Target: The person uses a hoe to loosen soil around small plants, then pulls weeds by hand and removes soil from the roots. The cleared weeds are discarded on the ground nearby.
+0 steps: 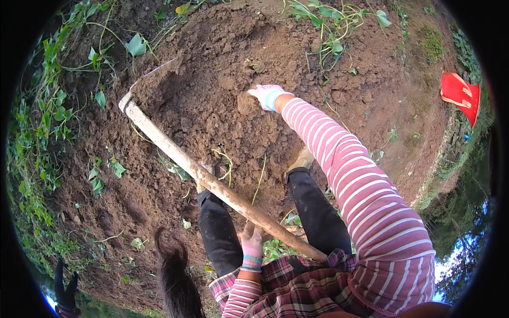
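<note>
A long-handled hoe lies slantwise before me, its soil-caked wooden handle (175,149) running down to the plaid shirt at my waist. Its metal blade (153,71) is partly buried in loose brown earth at the upper left. My left hand (251,244), in a pale knit glove, holds the lower handle from beneath, its fingertips partly hidden by the wood. Stretched forward, my right hand (268,96) wears a similar glove and touches the dug soil (238,131). Its fingertips are at a pale, earth-coloured lump; whether it grips this is unclear.
Leafy vines (51,115) spread along the left, with another clump (334,24) at the top. A red bucket (461,95) with pale straps stands at far right. My legs straddle the broken ground. Dark-clothed legs (65,282) of another person show at lower left.
</note>
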Demonstrator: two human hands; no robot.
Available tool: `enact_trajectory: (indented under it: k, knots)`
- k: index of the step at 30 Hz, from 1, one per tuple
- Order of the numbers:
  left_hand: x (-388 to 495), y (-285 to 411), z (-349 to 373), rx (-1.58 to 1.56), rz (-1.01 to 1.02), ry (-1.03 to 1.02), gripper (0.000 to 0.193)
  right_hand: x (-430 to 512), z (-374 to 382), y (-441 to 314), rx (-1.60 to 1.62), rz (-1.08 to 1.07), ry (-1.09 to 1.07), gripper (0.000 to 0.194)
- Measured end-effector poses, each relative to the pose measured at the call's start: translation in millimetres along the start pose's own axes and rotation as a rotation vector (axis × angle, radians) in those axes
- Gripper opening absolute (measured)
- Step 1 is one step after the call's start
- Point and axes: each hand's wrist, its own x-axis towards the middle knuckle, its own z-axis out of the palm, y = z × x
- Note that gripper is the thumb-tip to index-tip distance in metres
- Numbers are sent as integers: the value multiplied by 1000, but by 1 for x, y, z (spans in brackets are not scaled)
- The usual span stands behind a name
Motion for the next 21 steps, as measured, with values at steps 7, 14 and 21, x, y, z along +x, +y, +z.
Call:
enact_trajectory:
  k: [7, 14, 21]
  knots:
    - [-4, 0, -5, -34, -11, -126, 36, 56, -12, -28, -704, -253, -130, 37]
    - [-1, -13, -18, 82, -14, -43, 36, 52, 16, -13, 58, -80, -180, 99]
    - [10, 2, -9, 102, 113, 88, 29, 9, 89, 6, 626, 84, -176, 104]
